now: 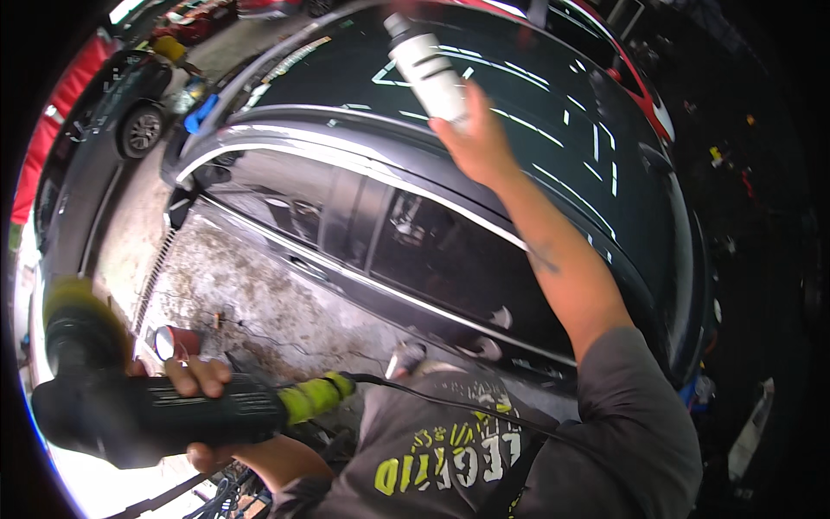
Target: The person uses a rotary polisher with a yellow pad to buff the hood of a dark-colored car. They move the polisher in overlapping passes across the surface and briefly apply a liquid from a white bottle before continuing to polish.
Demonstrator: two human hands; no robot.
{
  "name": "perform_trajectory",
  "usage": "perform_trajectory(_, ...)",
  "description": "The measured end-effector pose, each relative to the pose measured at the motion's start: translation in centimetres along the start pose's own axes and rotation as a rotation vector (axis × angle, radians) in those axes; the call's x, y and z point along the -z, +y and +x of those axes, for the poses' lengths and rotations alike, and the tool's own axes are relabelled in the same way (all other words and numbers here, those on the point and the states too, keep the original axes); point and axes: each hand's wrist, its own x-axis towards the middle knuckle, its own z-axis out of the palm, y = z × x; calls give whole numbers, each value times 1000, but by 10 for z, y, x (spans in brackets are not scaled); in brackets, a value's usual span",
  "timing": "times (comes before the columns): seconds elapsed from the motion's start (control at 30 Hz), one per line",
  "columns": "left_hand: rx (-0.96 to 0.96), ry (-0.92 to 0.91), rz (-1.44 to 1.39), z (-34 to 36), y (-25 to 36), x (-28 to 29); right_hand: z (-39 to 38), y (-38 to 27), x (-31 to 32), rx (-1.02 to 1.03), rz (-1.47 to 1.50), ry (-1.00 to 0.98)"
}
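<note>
My left hand (203, 378) is wrapped around the black body of a power polisher (220, 415) at the lower left. Its round yellow pad (82, 298) points upward and away from the car. Yellow-green tape wraps the handle's end, where a black cord leaves and runs across my shirt. My right hand (478, 143), arm stretched out, grips a white bottle (430, 76) with a dark cap by its lower end. The bottle is tilted, cap toward the far left, above the dark car's glossy roof (519, 138). Any contact with the roof cannot be made out.
The dark car's side windows (432, 242) and door stand close in front of me. Another dark car (108, 156) is parked at the left, and a red car (635, 82) lies beyond the roof. A reddish bucket-like container (175, 342) sits on the stained concrete floor (216, 277).
</note>
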Motion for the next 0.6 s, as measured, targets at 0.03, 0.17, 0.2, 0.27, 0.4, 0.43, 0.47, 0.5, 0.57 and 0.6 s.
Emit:
perform_trajectory(0.03,-15,-51,-11,2,5,12,-27,-17,53,64,-2,-57)
perform_trajectory(0.17,29,-105,-136,46,-3,36,-188,-12,232,-238,-394,-425)
perform_trajectory(0.2,29,-129,-166,55,-6,36,-201,-21,238,-257,-466,-464)
perform_trajectory(0.27,1,-185,-282,72,-15,35,-188,-55,242,-326,-517,-536)
perform_trajectory(0.4,-35,-317,-397,89,-46,-3,-143,-124,209,205,-513,-293)
perform_trajectory(0.43,-32,-332,-408,87,-51,-10,-129,-141,197,294,-454,-230)
perform_trajectory(0.47,-32,-346,-424,85,-56,-16,-118,-151,186,385,-397,-171)
perform_trajectory(0.5,-25,-342,-436,82,-59,-23,-115,-149,178,397,-369,-151)
perform_trajectory(0.57,-17,-329,-430,75,-61,-32,-117,-126,160,427,-316,-113)
perform_trajectory(0.6,-11,-322,-410,70,-59,-35,-126,-85,161,236,-614,-299)
